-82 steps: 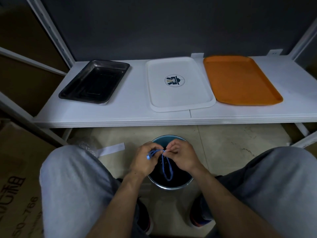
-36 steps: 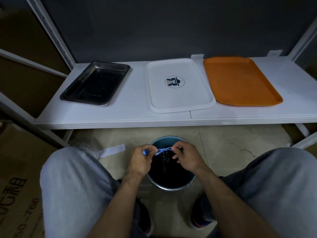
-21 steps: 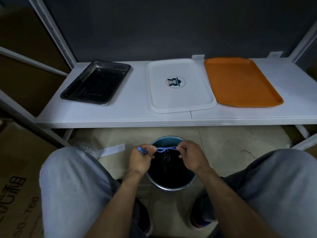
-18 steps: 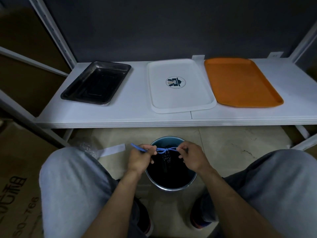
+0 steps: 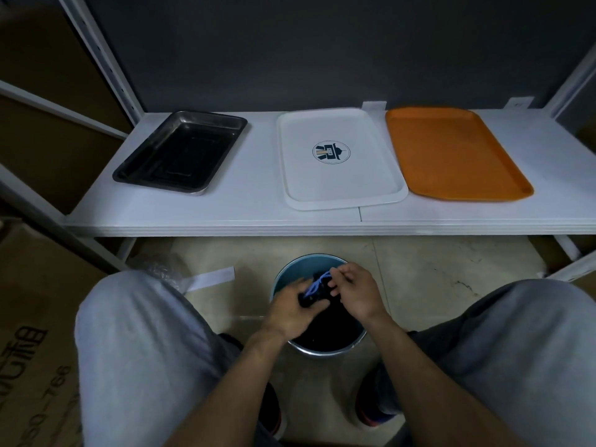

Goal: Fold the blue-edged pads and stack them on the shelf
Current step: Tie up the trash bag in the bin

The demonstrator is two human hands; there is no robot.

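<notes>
Blue edging shows on the dark pad [image 5: 314, 288] that we hold over the bucket [image 5: 290, 271] on the floor, between our knees. Our left grip [image 5: 290, 312], blurred, curls round its lower part; our right grip [image 5: 358, 295] pinches the blue edge. Ahead, the shelf [image 5: 251, 211] carries a black tray [image 5: 180, 153], a white tray [image 5: 342, 185] and an orange tray [image 5: 451, 153].

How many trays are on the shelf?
3: a dark metal tray at the left, a white tray in the middle, an orange tray at the right, all fully visible.
</notes>
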